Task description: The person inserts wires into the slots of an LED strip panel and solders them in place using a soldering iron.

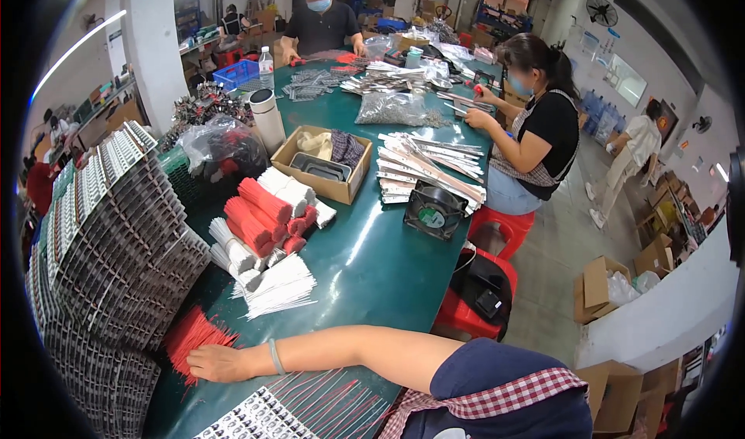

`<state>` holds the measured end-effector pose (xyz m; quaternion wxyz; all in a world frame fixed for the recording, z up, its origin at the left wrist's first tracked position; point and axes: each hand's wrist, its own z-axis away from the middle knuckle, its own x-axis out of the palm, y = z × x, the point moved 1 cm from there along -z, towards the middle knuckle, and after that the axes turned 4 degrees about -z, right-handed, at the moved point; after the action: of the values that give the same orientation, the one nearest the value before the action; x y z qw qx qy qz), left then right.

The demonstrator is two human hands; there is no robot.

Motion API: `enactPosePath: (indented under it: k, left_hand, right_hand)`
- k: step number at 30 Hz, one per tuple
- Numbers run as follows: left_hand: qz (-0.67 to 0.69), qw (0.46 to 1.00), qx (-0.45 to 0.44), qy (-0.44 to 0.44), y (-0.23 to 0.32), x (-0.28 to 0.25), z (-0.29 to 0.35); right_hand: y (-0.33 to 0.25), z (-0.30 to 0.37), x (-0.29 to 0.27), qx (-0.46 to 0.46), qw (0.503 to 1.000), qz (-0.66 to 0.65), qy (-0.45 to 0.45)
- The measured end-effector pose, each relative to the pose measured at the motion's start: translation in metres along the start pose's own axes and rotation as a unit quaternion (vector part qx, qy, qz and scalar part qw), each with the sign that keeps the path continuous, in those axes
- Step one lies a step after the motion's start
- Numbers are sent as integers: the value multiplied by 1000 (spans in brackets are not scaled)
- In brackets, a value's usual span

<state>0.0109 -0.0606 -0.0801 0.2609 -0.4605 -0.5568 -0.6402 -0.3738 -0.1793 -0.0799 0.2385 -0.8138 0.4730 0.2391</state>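
Observation:
My right hand [220, 363], with a pale bangle at the wrist, reaches across the table's near end. Its fingers are bent down and closed on thin red wires at the edge of a loose red wire pile [192, 336]. Below my forearm lies a white sheet [260, 417] with rows of small black parts, and red and pale wires [330, 400] fan out from it. Left of the pile, a tall stack of similar part-filled sheets [116, 237] leans in a curve. My left hand is out of view.
Bundles of red wires [260, 214] and white wires [275, 284] lie ahead on the green table [349, 272]. Beyond are a cardboard box [353, 187], a white flask [266, 118], metal strips [423, 167] and a small fan [436, 208]. Two co-workers sit farther along; red stools stand right.

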Motion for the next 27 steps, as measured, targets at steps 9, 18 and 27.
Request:
enactPosePath:
  k: [9, 18, 27]
  left_hand:
    - [-6, 1000, 5, -5, -3, 15, 1]
    - [26, 999, 18, 7, -6, 18, 5]
    - [46, 998, 18, -37, -11, 25, 0]
  right_hand:
    - [5, 3, 5, -32, 999, -21, 16]
    - [2, 4, 5, -26, 999, -17, 22]
    - [5, 1, 3, -37, 999, -10, 31]
